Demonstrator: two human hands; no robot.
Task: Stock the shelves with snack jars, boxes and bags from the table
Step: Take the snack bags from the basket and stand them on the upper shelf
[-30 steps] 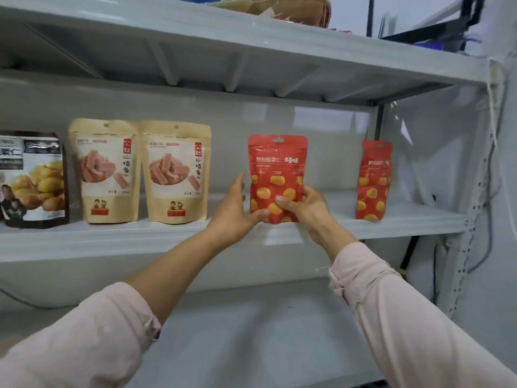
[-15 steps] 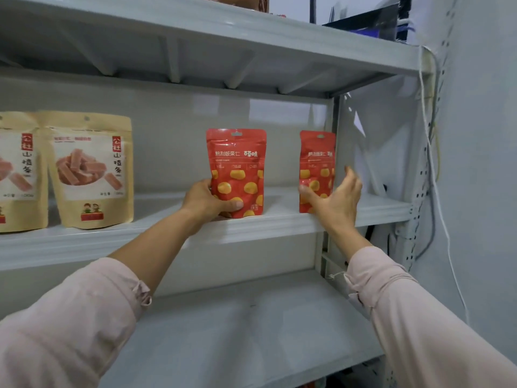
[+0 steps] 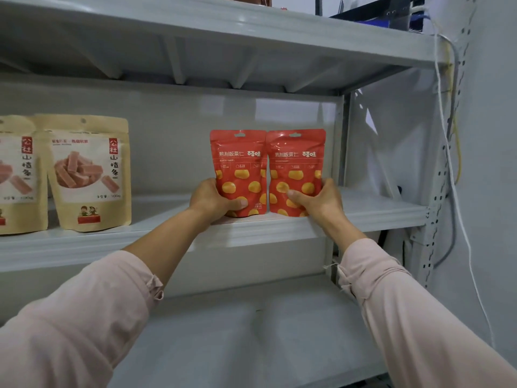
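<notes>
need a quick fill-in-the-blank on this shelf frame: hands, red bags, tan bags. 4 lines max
1. The left hand grips the ____ half of the left red bag.
2. The right hand holds the right red bag, with its ____ pressed across the front.
3. Both red bags stand ____ on the shelf, side by side.
4. The tan bags stand to the ____ of the red ones.

Missing words: lower; thumb; upright; left

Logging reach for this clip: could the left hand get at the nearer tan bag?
Probably, once freed: the left hand grips a red bag; only bare shelf separates it from the tan bag.
</notes>
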